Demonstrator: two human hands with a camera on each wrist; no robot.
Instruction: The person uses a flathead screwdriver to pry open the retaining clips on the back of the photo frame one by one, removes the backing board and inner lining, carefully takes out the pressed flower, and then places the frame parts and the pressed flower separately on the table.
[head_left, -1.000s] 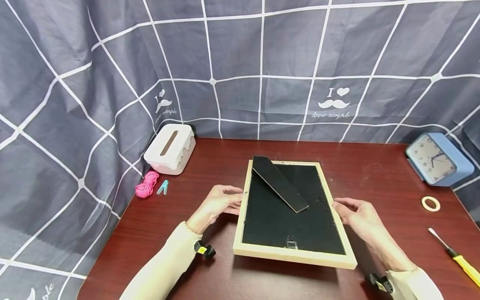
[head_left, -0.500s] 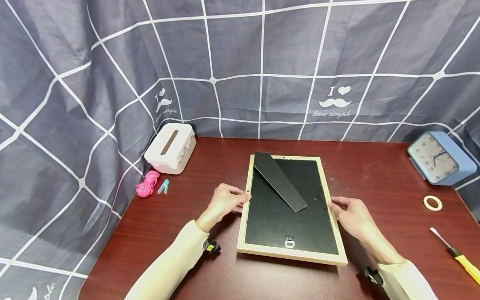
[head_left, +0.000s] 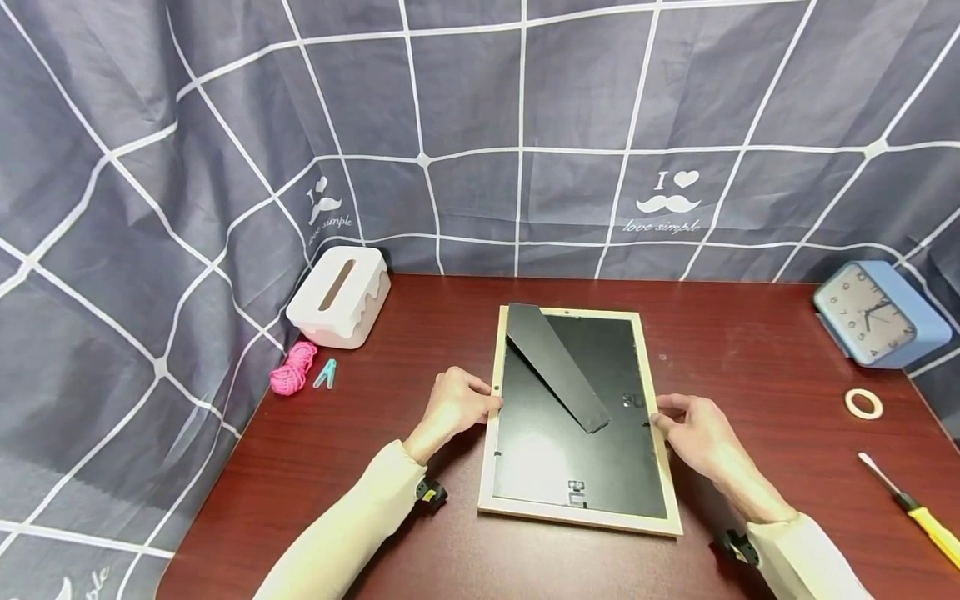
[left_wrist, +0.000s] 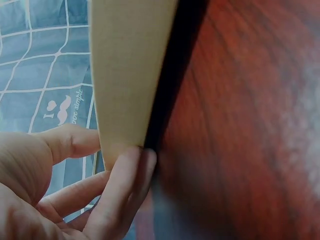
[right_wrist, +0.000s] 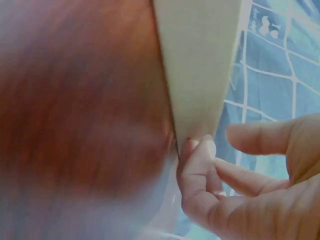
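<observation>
A picture frame point(head_left: 581, 521) with a pale wooden border is back side up over the table, its long sides running away from me. Its black backing board point(head_left: 547, 467) has a black easel stand point(head_left: 558, 367) lying slantwise across it. My left hand point(head_left: 456, 407) grips the left border, thumb above and fingertips at the lower edge in the left wrist view. On the opposite side, my right hand point(head_left: 701, 437) holds the right border, its curled fingers point(right_wrist: 197, 170) against the lower edge in the right wrist view. The picture side is hidden.
A white tissue box point(head_left: 341, 296), pink yarn point(head_left: 294, 368) and a light-blue clothespin point(head_left: 326, 374) are at the left. To the right are a blue alarm clock point(head_left: 881, 315), a pale ring point(head_left: 864, 404) and a yellow-handled screwdriver point(head_left: 933, 533). A grey grid curtain point(head_left: 570, 200) hangs behind.
Both hands have lowered the frame's near end toward the table and turned the frame slightly. The left hand moved a little right, the right hand a little left. Glare now shows on the backing board.
</observation>
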